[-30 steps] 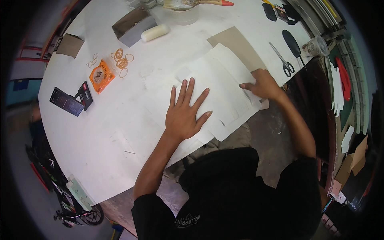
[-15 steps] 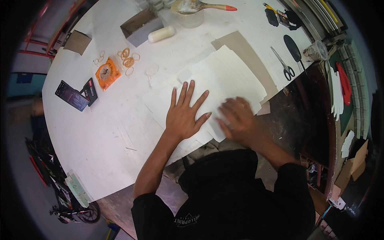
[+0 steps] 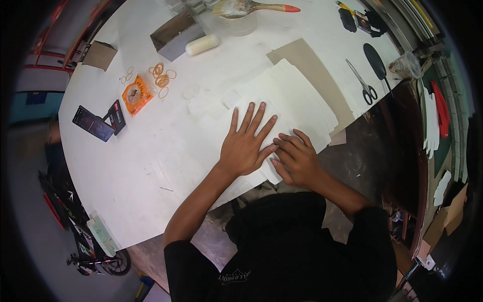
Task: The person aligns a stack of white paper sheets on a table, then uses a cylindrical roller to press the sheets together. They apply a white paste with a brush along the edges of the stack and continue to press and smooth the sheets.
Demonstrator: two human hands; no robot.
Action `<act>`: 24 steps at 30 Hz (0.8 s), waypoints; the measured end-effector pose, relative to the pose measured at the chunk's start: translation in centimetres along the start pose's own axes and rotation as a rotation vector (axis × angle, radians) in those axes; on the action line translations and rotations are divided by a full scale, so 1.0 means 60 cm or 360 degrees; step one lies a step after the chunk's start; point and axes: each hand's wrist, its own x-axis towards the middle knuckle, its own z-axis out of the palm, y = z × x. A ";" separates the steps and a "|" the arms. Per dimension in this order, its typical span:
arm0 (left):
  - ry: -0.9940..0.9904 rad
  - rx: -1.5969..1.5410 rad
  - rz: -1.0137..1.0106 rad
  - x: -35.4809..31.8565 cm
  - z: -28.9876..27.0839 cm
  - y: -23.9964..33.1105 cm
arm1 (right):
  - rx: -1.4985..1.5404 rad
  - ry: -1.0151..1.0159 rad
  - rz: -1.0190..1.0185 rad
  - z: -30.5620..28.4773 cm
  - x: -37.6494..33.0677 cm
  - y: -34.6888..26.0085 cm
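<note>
While two hands, left hand and right hand, press fanned white sheets, perhaps dozen.

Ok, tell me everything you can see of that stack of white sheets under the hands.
The stack of white sheets looks like cream-white paper or thin card, fanned so the long edges step out like shingles. It lies flat on the white table, reaching its near edge, partly over a brown cardboard sheet. The left hand presses flat on it, fingers spread; the right hand rests on its near corner.
</note>
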 end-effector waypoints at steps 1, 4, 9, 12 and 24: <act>-0.0003 -0.0003 -0.0009 0.001 0.002 -0.003 | 0.0013 -0.0037 0.0000 -0.008 0.003 0.003; -0.0019 -0.0057 -0.0030 -0.004 0.005 0.004 | 0.0387 -0.0098 0.0105 -0.030 0.016 0.034; -0.0025 -0.0097 -0.0071 -0.001 -0.003 0.002 | 0.0522 0.0110 0.0270 -0.051 0.136 0.063; 0.0057 -0.0093 -0.0090 -0.009 0.005 -0.004 | 0.0436 0.0201 0.0058 0.022 0.287 0.085; 0.0118 0.0093 -0.0186 -0.014 0.011 -0.001 | 0.0075 -0.0065 0.0308 0.135 0.448 0.144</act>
